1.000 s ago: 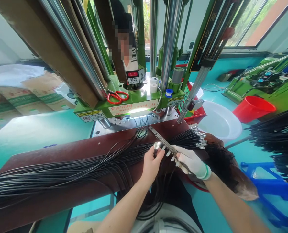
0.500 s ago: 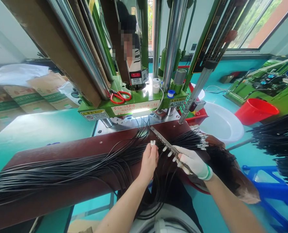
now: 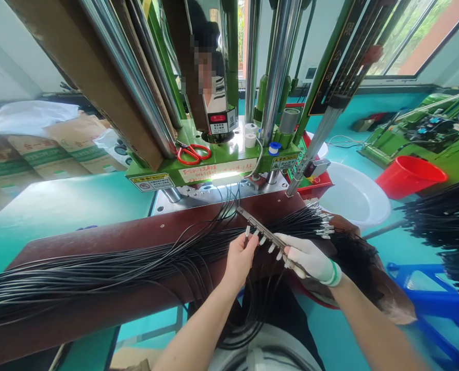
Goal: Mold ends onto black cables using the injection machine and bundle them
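Note:
My left hand [image 3: 239, 260] is bare and pinches a metal-tipped cable end [image 3: 247, 236] close to the end of a slotted metal bar [image 3: 266, 231]. My right hand [image 3: 309, 259], in a white glove with a green band, is shut on that bar. Several metal connectors sit along the bar, their black cables running down beneath it. A thick bundle of black cables [image 3: 98, 275] lies across a dark reddish-brown board [image 3: 109, 242] in front of me. More metal cable tips [image 3: 324, 226] fan out to the right of the bar.
A green press with chrome columns [image 3: 279, 67] stands just beyond the board, with red scissors [image 3: 193, 153] on its bed. To the right are a white basin [image 3: 355, 195], a red bucket [image 3: 410, 176] and hanging black cables [image 3: 442, 221]. A person [image 3: 208, 72] appears behind the columns.
My left hand has brought the cable end down from above the bar to beside its end. My right hand still grips the bar, and the view has shifted slightly.

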`<state>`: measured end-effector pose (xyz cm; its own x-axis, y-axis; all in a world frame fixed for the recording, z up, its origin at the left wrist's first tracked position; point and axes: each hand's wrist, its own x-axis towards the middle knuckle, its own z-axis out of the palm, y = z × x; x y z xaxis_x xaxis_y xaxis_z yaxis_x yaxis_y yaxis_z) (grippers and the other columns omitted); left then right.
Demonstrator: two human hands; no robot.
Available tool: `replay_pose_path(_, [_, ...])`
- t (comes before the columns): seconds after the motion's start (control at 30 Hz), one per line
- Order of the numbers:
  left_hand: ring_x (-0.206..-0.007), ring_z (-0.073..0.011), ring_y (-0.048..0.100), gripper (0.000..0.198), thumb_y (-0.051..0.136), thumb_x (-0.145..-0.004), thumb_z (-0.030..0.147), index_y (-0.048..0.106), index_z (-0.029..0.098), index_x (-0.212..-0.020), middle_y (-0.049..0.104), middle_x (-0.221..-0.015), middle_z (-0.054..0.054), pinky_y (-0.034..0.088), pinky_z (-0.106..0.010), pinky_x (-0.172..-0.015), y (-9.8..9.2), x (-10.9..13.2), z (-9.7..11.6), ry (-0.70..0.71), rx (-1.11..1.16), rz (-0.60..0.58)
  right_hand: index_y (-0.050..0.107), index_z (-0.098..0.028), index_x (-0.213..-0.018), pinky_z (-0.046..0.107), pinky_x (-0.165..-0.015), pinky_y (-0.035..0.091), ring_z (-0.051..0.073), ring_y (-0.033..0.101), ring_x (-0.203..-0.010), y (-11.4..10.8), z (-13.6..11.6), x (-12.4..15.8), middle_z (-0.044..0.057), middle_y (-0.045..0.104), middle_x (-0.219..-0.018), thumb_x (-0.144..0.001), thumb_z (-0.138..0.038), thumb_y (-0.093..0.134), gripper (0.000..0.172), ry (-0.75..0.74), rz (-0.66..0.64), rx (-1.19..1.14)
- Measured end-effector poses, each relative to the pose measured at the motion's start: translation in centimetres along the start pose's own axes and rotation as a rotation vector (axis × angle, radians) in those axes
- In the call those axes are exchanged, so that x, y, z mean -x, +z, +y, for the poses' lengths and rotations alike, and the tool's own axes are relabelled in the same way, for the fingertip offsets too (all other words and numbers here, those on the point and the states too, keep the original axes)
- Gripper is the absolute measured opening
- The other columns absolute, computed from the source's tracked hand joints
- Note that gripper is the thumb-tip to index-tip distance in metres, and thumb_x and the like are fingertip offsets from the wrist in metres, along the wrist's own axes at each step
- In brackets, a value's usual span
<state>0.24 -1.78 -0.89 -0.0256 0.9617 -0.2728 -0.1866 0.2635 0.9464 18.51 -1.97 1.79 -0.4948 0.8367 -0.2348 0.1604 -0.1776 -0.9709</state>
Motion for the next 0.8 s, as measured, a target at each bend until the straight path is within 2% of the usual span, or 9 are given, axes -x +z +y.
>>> replay_pose_path(0.13, [-0.034, -0.0018, 0.018, 0.033, 0.056, -0.072, 0.047, 0.044, 0.018, -0.064, 0.023, -0.042, 0.011, 0.014, -0.015, -0.032, -0.1, 0.0, -0.1, -0.007, -0.012, -0.046, 0.04, -0.019, -0.132, 0.013, -0.029, 0.028, 0.0, 0.036, -0.034, 0.2, 0.2, 0.3, 0.001, 0.056, -0.072, -0.087, -0.033, 0.042, 0.047, 0.015, 0.028, 0.076])
replay_pose_path(0.23, [-0.032, -0.0028, 0.021, 0.036, 0.048, -0.076, 0.052, 0.045, 0.018, -0.066, 0.025, -0.041, 0.011, 0.017, -0.015, -0.03, -0.1, 0.2, 0.2, -0.003, -0.044, -0.104, 0.041, -0.018, -0.131, 0.012, -0.029, 0.028, 0.001, 0.036, -0.037, 0.0, 0.1, 0.4, 0.002, 0.054, -0.072, -0.086, -0.035, 0.044, 0.048, 0.003, 0.013, 0.02])
replay_pose_path(0.3, [-0.034, -0.0046, 0.03, 0.04, 0.042, -0.078, 0.056, 0.045, 0.018, -0.066, 0.033, -0.043, 0.008, 0.023, -0.015, -0.03, -0.2, 0.3, 0.5, 0.009, -0.058, -0.161, 0.041, -0.016, -0.131, 0.013, -0.03, 0.029, 0.002, 0.036, -0.037, -0.2, 0.0, 0.5, 0.001, 0.052, -0.069, -0.086, -0.038, 0.045, 0.05, -0.005, -0.018, -0.028])
replay_pose_path(0.37, [-0.043, -0.0083, 0.044, 0.042, 0.04, -0.078, 0.058, 0.044, 0.018, -0.066, 0.045, -0.053, 0.003, 0.032, -0.016, -0.032, -0.5, 0.4, 0.9, 0.012, -0.042, -0.193, 0.041, -0.014, -0.13, 0.013, -0.03, 0.028, 0.002, 0.036, -0.038, -0.5, -0.1, 0.6, 0.0, 0.051, -0.065, -0.087, -0.039, 0.044, 0.05, -0.019, -0.048, -0.048])
replay_pose_path(0.43, [-0.053, -0.0115, 0.051, 0.043, 0.041, -0.078, 0.058, 0.043, 0.018, -0.064, 0.051, -0.061, -0.001, 0.037, -0.017, -0.034, -1.0, 0.5, 1.2, -0.012, -0.026, -0.214, 0.043, -0.014, -0.129, 0.012, -0.03, 0.029, 0.003, 0.038, -0.04, -0.7, -0.2, 0.6, 0.001, 0.052, -0.068, -0.087, -0.039, 0.045, 0.049, -0.035, -0.067, -0.062])
replay_pose_path(0.6, [-0.043, -0.0072, 0.045, 0.044, 0.041, -0.079, 0.055, 0.047, 0.015, -0.062, 0.05, -0.058, 0.0, 0.038, -0.018, -0.037, -2.0, 0.4, 1.5, -0.067, -0.042, -0.35, 0.042, -0.015, -0.13, 0.012, -0.031, 0.031, 0.003, 0.038, -0.044, -0.8, -0.3, 0.5, 0.003, 0.052, -0.073, -0.086, -0.04, 0.047, 0.051, -0.031, -0.096, -0.062])
replay_pose_path(0.8, [-0.037, -0.0067, 0.043, 0.045, 0.042, -0.079, 0.055, 0.045, 0.016, -0.058, 0.049, -0.053, 0.001, 0.035, -0.02, -0.037, -2.3, 0.2, 1.2, -0.079, -0.033, -0.359, 0.042, -0.015, -0.131, 0.013, -0.032, 0.03, 0.002, 0.038, -0.04, -1.0, -0.1, 0.4, 0.004, 0.054, -0.073, -0.085, -0.041, 0.047, 0.053, -0.002, -0.097, -0.027])
